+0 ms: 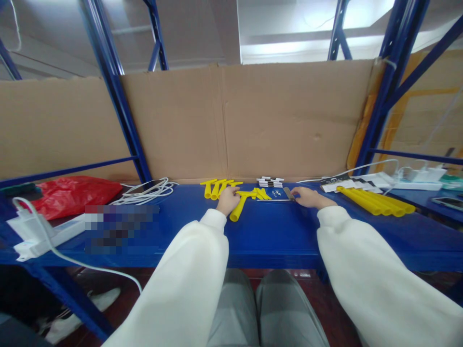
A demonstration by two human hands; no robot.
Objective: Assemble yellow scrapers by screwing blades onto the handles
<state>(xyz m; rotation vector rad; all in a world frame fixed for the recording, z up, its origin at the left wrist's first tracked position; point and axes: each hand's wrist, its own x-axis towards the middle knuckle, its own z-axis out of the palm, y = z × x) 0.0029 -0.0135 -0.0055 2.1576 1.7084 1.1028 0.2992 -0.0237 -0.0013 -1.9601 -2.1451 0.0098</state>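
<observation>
My left hand (pixel 227 200) is closed at the crossbar end of a yellow T-shaped tube piece (pixel 237 210), whose round tube points toward me. Just right of that crossbar, several small yellow pieces (pixel 261 193) lie on a flat blue packet (pixel 277 193) with white print. The fingers of my right hand (pixel 308 197) are bent together at the packet's brownish right end. Behind my left hand, several more yellow T-shaped pieces (pixel 214 188) stand in a row. Small black-and-white pieces (pixel 269 182) are stacked behind the packet.
Several long yellow tubes (pixel 376 201) lie to the right, before black-and-white strips (pixel 343 183) and a power strip (pixel 415 180). At left are a red bag (pixel 77 193), coiled white cable (pixel 148 192) and another power strip (pixel 54 236). Cardboard (pixel 275 120) walls the blue table's back.
</observation>
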